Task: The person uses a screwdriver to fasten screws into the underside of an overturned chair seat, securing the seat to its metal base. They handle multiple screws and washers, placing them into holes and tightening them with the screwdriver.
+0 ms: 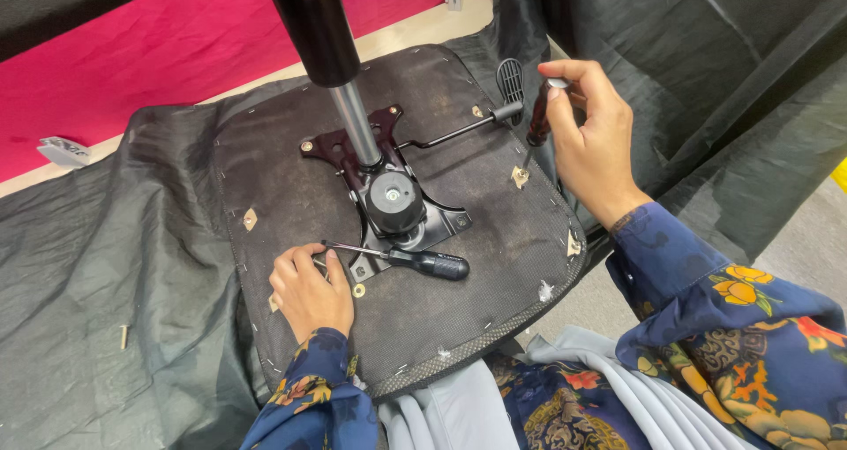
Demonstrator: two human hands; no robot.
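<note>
Head view is looking down on an upturned chair seat (pixel 459 273), its dark underside facing up and resting on black sheeting (pixel 106 265). Nearest, the left hand (pixel 309 289) is pressing on the seat's underside, fingers curled loosely and gripping nothing; its fingertips are lying just beside the tip of a black-handled screwdriver (pixel 415 258) that is lying flat on the seat, against the black metal mounting plate (pixel 397 212). Farther out, the right hand (pixel 593 141) is holding a dark red-handled screwdriver (pixel 536 123) upright, fingers closed around the top of its handle, the blade tip sitting on a fastener (pixel 520 176) near the seat's right edge. Beyond, the gas-lift cylinder (pixel 326 44) is rising from the plate, and a lever (pixel 468 128) is sticking out toward the right hand.
</note>
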